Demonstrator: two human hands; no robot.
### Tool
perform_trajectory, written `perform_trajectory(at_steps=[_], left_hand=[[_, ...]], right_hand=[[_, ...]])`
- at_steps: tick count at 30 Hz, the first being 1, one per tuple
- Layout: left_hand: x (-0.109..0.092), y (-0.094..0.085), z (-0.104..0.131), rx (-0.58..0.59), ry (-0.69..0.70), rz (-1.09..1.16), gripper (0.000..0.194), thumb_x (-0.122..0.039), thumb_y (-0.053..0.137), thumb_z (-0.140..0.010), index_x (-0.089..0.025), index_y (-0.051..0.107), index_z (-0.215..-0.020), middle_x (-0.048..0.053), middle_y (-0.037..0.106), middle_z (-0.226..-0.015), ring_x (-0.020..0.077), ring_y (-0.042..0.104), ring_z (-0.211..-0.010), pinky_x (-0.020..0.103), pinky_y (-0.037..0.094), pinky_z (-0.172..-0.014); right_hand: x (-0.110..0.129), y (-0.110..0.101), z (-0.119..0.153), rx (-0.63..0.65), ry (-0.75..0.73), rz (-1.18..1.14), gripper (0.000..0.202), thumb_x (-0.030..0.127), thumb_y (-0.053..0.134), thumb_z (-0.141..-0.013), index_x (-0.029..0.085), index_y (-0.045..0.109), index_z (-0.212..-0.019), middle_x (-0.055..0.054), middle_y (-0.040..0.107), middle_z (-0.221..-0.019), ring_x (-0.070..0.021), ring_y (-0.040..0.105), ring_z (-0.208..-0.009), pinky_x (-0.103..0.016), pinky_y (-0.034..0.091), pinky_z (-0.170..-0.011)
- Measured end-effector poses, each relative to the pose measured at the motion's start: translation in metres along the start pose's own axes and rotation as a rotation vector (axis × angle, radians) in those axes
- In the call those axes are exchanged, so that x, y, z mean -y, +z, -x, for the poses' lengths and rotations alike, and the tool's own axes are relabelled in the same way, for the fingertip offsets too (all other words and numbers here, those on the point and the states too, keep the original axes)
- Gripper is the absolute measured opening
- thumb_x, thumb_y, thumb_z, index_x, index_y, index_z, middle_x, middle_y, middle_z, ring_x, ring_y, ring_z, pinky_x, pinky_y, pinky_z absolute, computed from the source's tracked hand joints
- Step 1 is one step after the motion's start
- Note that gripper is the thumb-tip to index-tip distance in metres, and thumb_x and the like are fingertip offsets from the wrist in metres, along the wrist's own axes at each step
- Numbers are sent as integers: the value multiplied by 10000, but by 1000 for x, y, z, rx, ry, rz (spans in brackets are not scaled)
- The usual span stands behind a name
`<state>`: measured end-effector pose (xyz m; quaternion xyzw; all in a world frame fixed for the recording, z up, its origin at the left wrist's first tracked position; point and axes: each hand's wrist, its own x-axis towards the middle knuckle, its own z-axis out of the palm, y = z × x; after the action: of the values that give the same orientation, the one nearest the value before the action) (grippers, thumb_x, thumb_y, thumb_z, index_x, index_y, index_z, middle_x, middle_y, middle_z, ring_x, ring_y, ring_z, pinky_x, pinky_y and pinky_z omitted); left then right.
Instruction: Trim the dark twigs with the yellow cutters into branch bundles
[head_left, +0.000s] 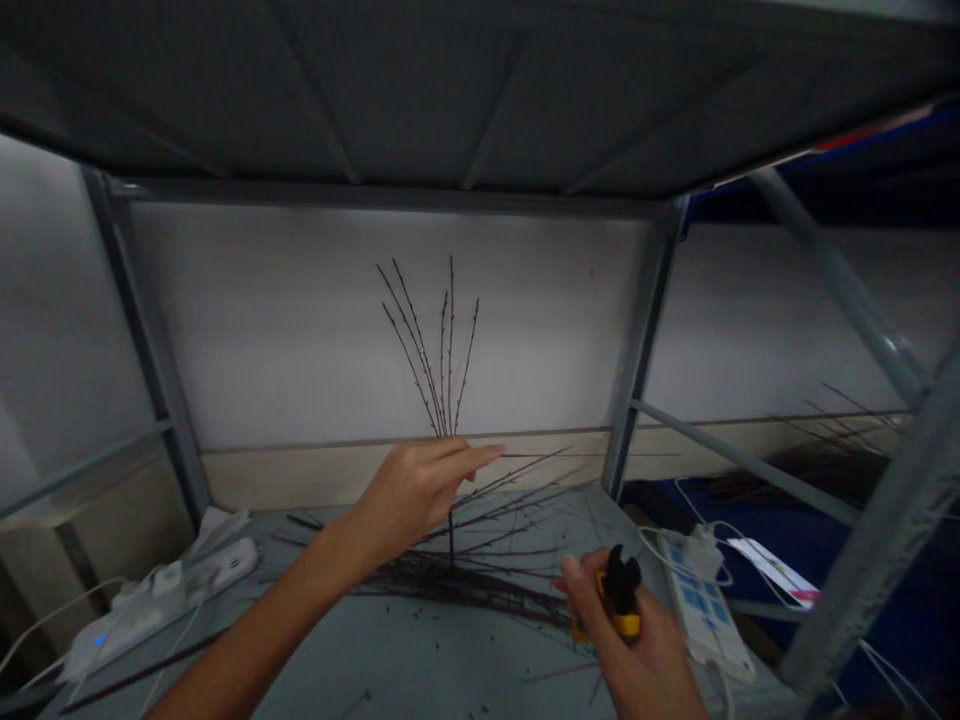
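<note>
My left hand (427, 485) is closed around a small upright bunch of thin brown twigs (442, 370), which fan out above my fingers. Below the hand, the stems (451, 535) run down close to the surface. A thin straight strand (592, 456) sticks out to the right from my left fingertips; I cannot tell if it is wire or a twig. In my right hand (630, 640) is a pair of pliers (622, 585) with black jaws and yellow-and-black handles, jaws pointing up. Behind and beneath both hands lies a loose pile of twigs (480, 590).
Power strips lie at the left (161, 600) and right (705, 605) with cables attached. A grey metal frame (645, 340) surrounds the grey surface (397, 660), with a low panel (405, 90) overhead. More twigs (817, 460) rest on blue cloth beyond the right bars.
</note>
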<state>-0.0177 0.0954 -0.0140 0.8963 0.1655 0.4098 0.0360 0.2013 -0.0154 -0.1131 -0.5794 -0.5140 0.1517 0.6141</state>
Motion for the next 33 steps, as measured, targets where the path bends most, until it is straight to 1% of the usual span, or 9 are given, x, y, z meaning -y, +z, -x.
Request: perform_trajectory(at_steps=[2, 3, 6, 11, 13, 17, 21, 28, 33], left_hand=[[2, 0, 4, 15, 29, -80, 622, 6, 472, -883, -311, 577, -1408, 83, 752, -959, 218, 680, -848, 342, 520, -793], [2, 0, 6, 14, 42, -114, 650, 19, 479, -868, -319, 565, -1417, 84, 757, -976, 218, 687, -850, 335, 529, -778], [5, 2, 11, 29, 73, -219, 721, 47, 477, -842, -346, 523, -1445, 81, 769, -1009, 213, 703, -842, 299, 532, -701], [11, 5, 19, 81, 103, -381, 749, 46, 460, -851, -346, 461, -1489, 79, 767, -1000, 216, 696, -834, 271, 491, -616], [12, 7, 20, 93, 122, -420, 725, 36, 468, -857, -317, 468, -1490, 80, 761, -988, 212, 690, -816, 264, 477, -585], [13, 8, 23, 65, 178, -478, 635, 17, 469, -887, -262, 514, -1456, 64, 747, -948, 182, 676, -760, 243, 469, -545], [16, 9, 24, 94, 208, -528, 598, 30, 428, -910, -222, 496, -1447, 52, 721, -980, 176, 683, -816, 253, 502, -559], [22, 14, 28, 120, 211, -553, 556, -15, 436, -940, -219, 466, -1456, 37, 700, -979, 177, 674, -799, 274, 523, -526], [23, 16, 29, 136, 188, -554, 530, -30, 435, -952, -224, 469, -1445, 31, 698, -985, 178, 674, -808, 283, 535, -550]], right_hand=[[-3, 5, -2, 21, -29, 24, 419, 614, 620, -845, 253, 497, -673, 47, 462, -602, -174, 488, -567, -288, 429, -551], [-4, 7, -4, 47, -47, 38, 418, 608, 620, -851, 253, 486, -676, 51, 452, -605, -171, 483, -565, -288, 421, -554], [-3, 15, -11, 119, -71, 79, 391, 581, 623, -869, 252, 485, -709, 47, 490, -635, -175, 518, -593, -289, 416, -576], [6, 28, -24, 209, -69, 71, 342, 545, 641, -874, 240, 534, -760, 48, 530, -646, -167, 531, -601, -275, 407, -579], [10, 33, -28, 220, -78, 47, 327, 534, 637, -880, 233, 555, -780, 41, 552, -672, -166, 541, -623, -270, 415, -593], [16, 42, -36, 236, -81, 43, 341, 536, 633, -887, 224, 560, -773, 37, 563, -674, -154, 536, -623, -262, 412, -595], [17, 48, -43, 247, -91, 65, 355, 545, 612, -903, 217, 558, -777, 34, 570, -668, -148, 530, -621, -261, 402, -594], [11, 57, -50, 249, -89, 58, 392, 563, 611, -899, 213, 552, -734, 44, 531, -630, -134, 492, -588, -255, 378, -564], [7, 60, -53, 244, -83, 92, 456, 582, 576, -909, 216, 533, -642, 32, 535, -561, -137, 484, -532, -266, 362, -538]])
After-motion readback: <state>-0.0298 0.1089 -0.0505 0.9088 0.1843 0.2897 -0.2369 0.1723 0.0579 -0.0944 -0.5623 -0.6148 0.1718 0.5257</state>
